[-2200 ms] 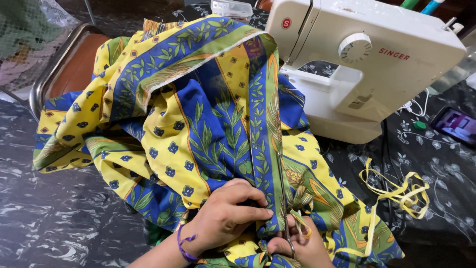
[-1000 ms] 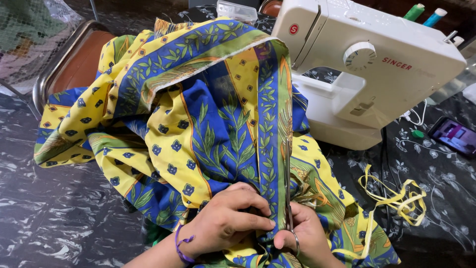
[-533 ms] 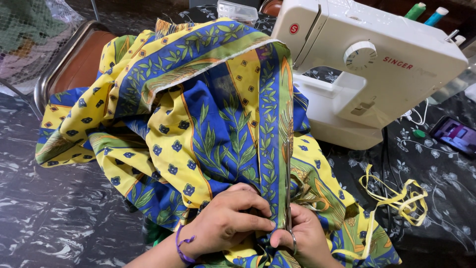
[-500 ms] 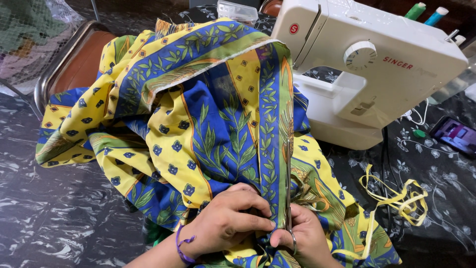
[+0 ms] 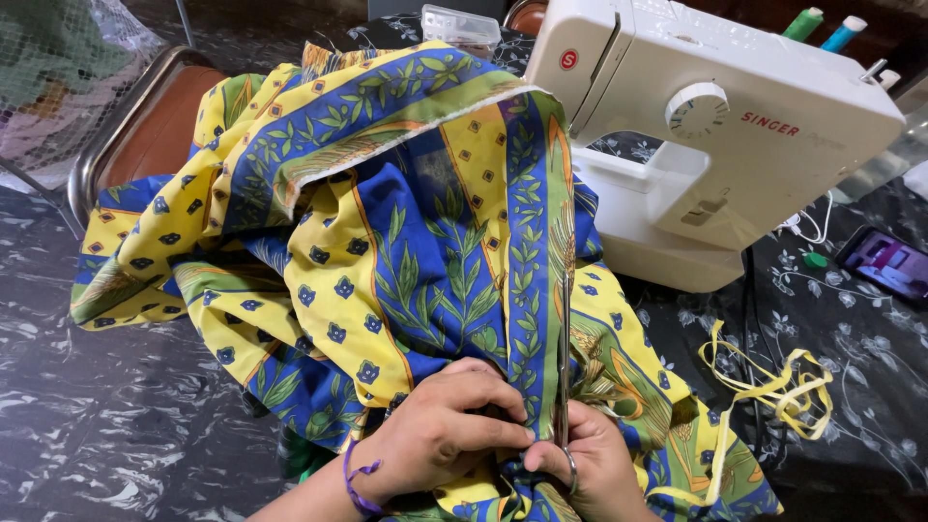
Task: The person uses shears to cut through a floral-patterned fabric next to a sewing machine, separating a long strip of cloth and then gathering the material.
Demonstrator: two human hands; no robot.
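A large yellow and blue printed cloth point(image 5: 387, 232) with green leaf stripes is heaped on the table. My left hand point(image 5: 440, 435) grips a fold of it near the front edge, a purple band on the wrist. My right hand point(image 5: 594, 469) holds metal scissors point(image 5: 563, 387), blades pointing away from me along a blue leaf stripe of the cloth. The two hands touch each other at the cloth.
A white sewing machine point(image 5: 715, 145) stands at the back right with thread spools point(image 5: 822, 24) behind it. Yellow cut strips point(image 5: 783, 387) lie right of the cloth. A phone point(image 5: 889, 266) lies at the far right. A brown chair point(image 5: 145, 126) stands at the back left.
The scissors have come up along the blue stripe and my right hand has closed in beside the left. The view has shifted slightly; the cloth stays heaped as before.
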